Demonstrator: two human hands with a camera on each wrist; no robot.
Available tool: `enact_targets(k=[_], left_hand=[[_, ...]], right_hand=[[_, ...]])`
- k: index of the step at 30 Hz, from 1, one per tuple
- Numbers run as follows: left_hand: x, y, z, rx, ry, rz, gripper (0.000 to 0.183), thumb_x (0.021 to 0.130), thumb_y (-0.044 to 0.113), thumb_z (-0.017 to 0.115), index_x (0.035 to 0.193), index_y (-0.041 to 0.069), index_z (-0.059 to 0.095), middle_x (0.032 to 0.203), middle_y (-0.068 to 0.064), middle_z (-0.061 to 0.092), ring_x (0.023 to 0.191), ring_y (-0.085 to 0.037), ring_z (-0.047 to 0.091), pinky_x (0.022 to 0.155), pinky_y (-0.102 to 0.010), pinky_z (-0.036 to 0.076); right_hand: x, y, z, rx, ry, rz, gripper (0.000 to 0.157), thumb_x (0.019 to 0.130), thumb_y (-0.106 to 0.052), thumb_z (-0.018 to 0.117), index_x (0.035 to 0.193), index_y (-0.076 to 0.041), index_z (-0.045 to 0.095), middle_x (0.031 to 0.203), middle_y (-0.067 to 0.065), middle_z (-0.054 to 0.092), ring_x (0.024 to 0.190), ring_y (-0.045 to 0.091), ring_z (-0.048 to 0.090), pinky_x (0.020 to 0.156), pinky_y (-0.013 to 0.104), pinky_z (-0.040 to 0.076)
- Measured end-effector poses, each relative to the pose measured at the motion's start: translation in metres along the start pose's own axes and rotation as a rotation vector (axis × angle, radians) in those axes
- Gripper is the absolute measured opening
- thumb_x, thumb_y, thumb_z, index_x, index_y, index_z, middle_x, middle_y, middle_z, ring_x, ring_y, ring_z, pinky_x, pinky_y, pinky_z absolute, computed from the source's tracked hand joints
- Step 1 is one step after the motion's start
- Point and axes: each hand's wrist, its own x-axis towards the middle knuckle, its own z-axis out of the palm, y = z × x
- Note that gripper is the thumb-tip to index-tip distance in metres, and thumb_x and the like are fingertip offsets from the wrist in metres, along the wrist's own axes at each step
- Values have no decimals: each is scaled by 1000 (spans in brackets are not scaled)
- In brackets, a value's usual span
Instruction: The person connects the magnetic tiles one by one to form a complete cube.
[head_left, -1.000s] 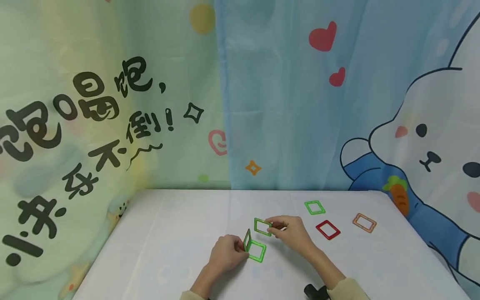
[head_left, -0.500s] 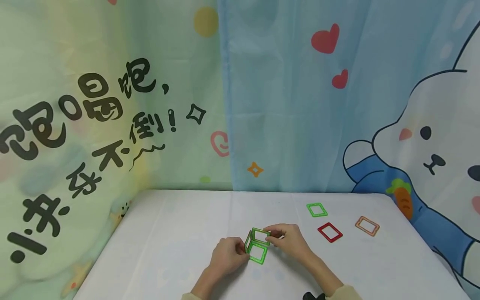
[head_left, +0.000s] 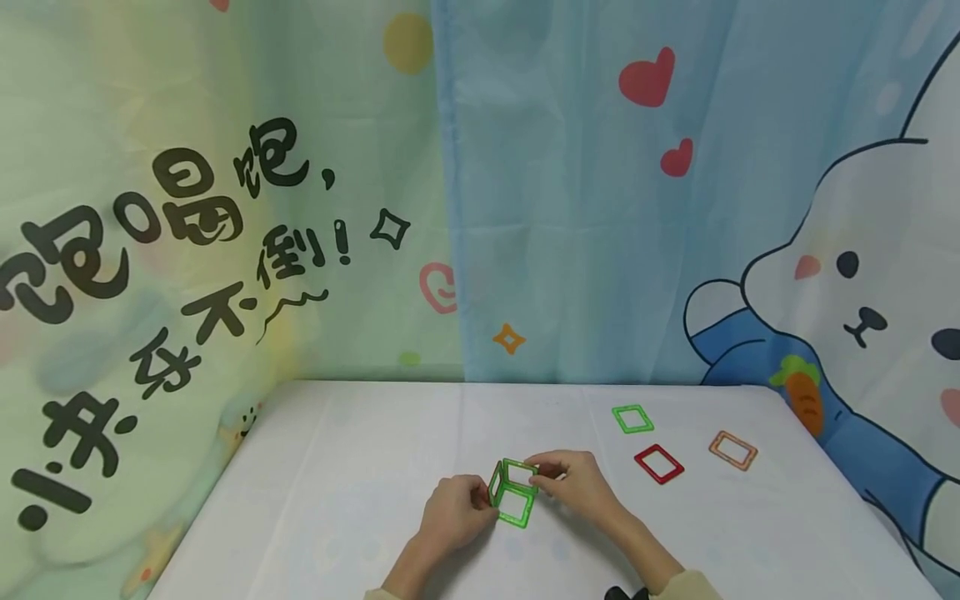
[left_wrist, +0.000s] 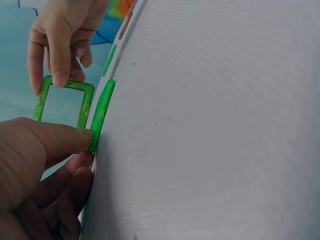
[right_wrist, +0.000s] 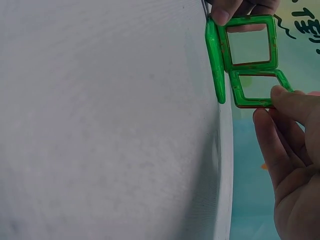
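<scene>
Three green square magnetic tiles meet in the head view. One green tile (head_left: 512,521) lies flat on the white table. A second tile (right_wrist: 273,45) stands upright along its left edge, and my left hand (head_left: 456,510) pinches at the corner where these two join. Thumb and fingers of my right hand (head_left: 573,482) pinch the third tile (right_wrist: 237,92) by its outer edge. That third one stands upright at the back, its side right against the second tile in the right wrist view. In the left wrist view my left thumb lies over the flat tile's near end.
To the right on the table (head_left: 337,467) lie a loose green tile (head_left: 627,407), a red tile (head_left: 648,469) and an orange tile (head_left: 727,459). Printed curtains (head_left: 570,250) hang behind the table. A dark object (head_left: 626,593) shows by my right wrist.
My right hand has brought the third green tile down and toward me, from apart to against the other two. My left hand has stayed at their corner.
</scene>
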Motion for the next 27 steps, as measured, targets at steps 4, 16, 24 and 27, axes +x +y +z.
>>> enact_targets(k=[4, 16, 24, 27], left_hand=[[-1, 0, 0, -4, -4, 1, 17, 74, 13, 81, 72, 16, 64, 59, 14, 53, 51, -3, 48, 47, -23, 39], [1, -1, 1, -12, -13, -5, 18, 74, 11, 79, 73, 16, 62, 61, 13, 54, 53, -4, 47, 48, -23, 39], [7, -14, -7, -217, -199, -5, 16, 77, 4, 72, 91, 10, 68, 75, 8, 62, 64, -7, 57, 58, -24, 47], [11, -16, -17, -328, -261, -64, 17, 83, 5, 68, 100, 6, 68, 81, 2, 64, 67, -13, 61, 57, -27, 48]], right_hand=[[-1, 1, 1, 3, -13, 7, 22, 78, -2, 79, 98, -8, 76, 80, -3, 70, 70, 8, 63, 57, 25, 51], [-2, -1, -1, -4, -36, 10, 23, 79, 2, 77, 100, -6, 75, 90, 5, 72, 73, 10, 65, 60, 25, 51], [-3, 1, -2, -18, -34, -28, 23, 79, 3, 76, 101, -5, 75, 91, 6, 72, 73, 10, 65, 62, 26, 51], [-3, 3, -1, -34, -36, -45, 23, 79, 4, 76, 100, -6, 75, 91, 5, 72, 73, 9, 65, 64, 26, 52]])
